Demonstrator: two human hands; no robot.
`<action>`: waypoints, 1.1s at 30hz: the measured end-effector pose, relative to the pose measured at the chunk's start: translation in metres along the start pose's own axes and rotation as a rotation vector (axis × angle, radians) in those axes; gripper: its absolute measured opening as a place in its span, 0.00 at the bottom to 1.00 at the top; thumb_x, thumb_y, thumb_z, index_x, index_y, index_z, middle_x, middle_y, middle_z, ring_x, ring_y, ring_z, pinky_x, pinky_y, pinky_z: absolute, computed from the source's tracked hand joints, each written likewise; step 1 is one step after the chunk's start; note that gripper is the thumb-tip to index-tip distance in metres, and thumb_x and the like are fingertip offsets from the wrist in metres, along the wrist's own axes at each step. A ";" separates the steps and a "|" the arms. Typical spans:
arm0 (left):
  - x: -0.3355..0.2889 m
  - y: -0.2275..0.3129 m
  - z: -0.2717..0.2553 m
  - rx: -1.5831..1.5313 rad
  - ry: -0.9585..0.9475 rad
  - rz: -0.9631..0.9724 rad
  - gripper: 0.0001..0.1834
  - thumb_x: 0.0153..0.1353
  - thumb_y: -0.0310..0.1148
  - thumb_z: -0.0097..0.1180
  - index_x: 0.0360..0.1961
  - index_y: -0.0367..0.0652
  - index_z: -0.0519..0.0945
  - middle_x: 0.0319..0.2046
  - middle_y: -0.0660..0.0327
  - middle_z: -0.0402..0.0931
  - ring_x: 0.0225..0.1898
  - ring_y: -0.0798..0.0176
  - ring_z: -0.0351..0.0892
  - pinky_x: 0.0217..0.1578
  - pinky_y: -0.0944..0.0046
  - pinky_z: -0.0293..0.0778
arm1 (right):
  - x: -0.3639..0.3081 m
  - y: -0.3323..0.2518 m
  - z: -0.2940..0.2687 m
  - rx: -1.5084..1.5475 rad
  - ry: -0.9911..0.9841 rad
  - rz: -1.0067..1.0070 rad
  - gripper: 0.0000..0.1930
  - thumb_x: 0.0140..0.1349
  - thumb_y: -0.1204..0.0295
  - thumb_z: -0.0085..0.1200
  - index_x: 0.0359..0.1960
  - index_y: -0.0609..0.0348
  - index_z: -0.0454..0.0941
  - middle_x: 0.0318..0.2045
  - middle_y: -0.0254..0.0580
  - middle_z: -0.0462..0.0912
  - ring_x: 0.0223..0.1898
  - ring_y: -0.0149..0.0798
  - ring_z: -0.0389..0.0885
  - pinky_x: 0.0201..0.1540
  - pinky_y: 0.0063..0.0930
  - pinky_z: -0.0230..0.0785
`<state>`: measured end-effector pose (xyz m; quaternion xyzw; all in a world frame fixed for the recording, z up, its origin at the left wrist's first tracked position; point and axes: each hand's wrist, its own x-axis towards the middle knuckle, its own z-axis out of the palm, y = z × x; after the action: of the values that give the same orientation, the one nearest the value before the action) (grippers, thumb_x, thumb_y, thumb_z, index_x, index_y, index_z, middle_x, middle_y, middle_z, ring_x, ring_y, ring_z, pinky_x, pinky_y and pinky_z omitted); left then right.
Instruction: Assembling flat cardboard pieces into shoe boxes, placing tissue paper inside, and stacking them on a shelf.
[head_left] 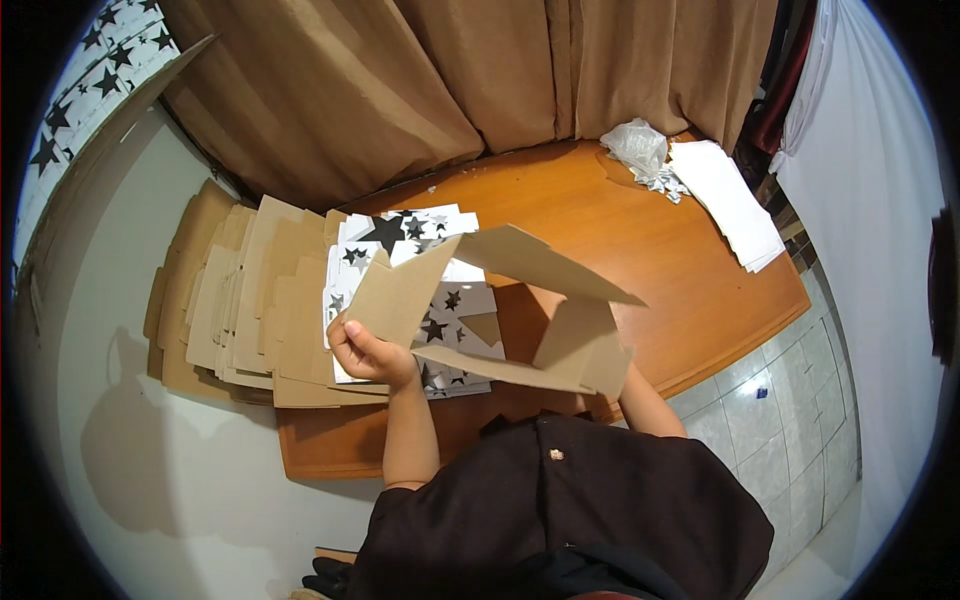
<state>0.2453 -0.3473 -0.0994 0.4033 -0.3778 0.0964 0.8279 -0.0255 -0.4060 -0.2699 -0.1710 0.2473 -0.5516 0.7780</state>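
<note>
Above the table I hold up an open cardboard box frame (400, 295), plain brown, with its panels folded into a four-sided shape and its middle open. My left hand (365, 353) grips its left panel, thumb on the near face. At the right end my right forearm (650, 405) runs up behind the panel, which hides that hand's fingers. Under the box lies a stack of white sheets with black stars (385, 235), partly seen through the opening.
Flattened brown cardboard pieces (230, 300) are heaped at the table's left end. On the wooden table (540, 190), a clear plastic bag (637, 147) and a stack of white sheets (725, 200) lie at the far right. Brown curtains (480, 70) hang behind; a star-patterned board (100, 90) rises at upper left.
</note>
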 end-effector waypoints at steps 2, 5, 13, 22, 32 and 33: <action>-0.006 0.001 0.000 0.050 -0.010 -0.077 0.14 0.65 0.35 0.40 0.32 0.35 0.71 0.36 0.56 0.70 0.34 0.66 0.70 0.38 0.65 0.70 | -0.002 0.006 -0.002 0.009 -0.070 0.001 0.25 0.66 0.52 0.38 0.53 0.61 0.65 0.46 0.45 0.75 0.49 0.40 0.74 0.51 0.36 0.68; -0.009 0.006 0.006 -0.246 0.015 -0.341 0.20 0.66 0.43 0.34 0.36 0.36 0.71 0.38 0.56 0.70 0.39 0.63 0.72 0.43 0.63 0.69 | -0.004 0.020 -0.008 0.029 -0.172 0.014 0.24 0.66 0.53 0.38 0.52 0.61 0.65 0.44 0.44 0.76 0.47 0.40 0.75 0.50 0.35 0.69; 0.003 -0.104 -0.045 -0.606 -0.347 -1.229 0.40 0.58 0.67 0.32 0.61 0.46 0.63 0.59 0.57 0.59 0.55 0.58 0.63 0.54 0.53 0.62 | 0.030 0.041 -0.038 -0.200 -0.134 0.110 0.19 0.66 0.57 0.41 0.48 0.59 0.70 0.37 0.41 0.77 0.39 0.37 0.79 0.43 0.30 0.73; -0.035 -0.143 -0.046 -0.577 -0.241 -1.457 0.34 0.62 0.59 0.39 0.54 0.41 0.71 0.43 0.56 0.73 0.43 0.64 0.73 0.41 0.67 0.72 | -0.006 0.008 0.010 -0.473 0.173 0.110 0.17 0.66 0.61 0.39 0.47 0.58 0.72 0.41 0.40 0.78 0.42 0.31 0.76 0.46 0.23 0.68; -0.084 -0.166 -0.047 -0.489 -0.442 -1.242 0.29 0.64 0.54 0.40 0.49 0.39 0.74 0.40 0.56 0.73 0.40 0.65 0.73 0.37 0.70 0.72 | 0.015 -0.008 -0.025 -0.633 0.225 -0.349 0.19 0.66 0.63 0.39 0.53 0.59 0.70 0.44 0.41 0.75 0.44 0.30 0.73 0.46 0.21 0.65; -0.084 -0.166 -0.051 -0.477 -0.460 -1.213 0.28 0.64 0.54 0.40 0.48 0.39 0.74 0.40 0.56 0.73 0.40 0.65 0.73 0.37 0.70 0.72 | 0.015 -0.011 -0.027 -0.632 0.219 -0.347 0.19 0.66 0.63 0.39 0.53 0.59 0.70 0.44 0.41 0.75 0.44 0.30 0.73 0.46 0.21 0.65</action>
<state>0.2918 -0.4061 -0.2774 0.3602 -0.2623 -0.5575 0.7004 -0.0456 -0.4239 -0.2890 -0.3817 0.4544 -0.5867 0.5510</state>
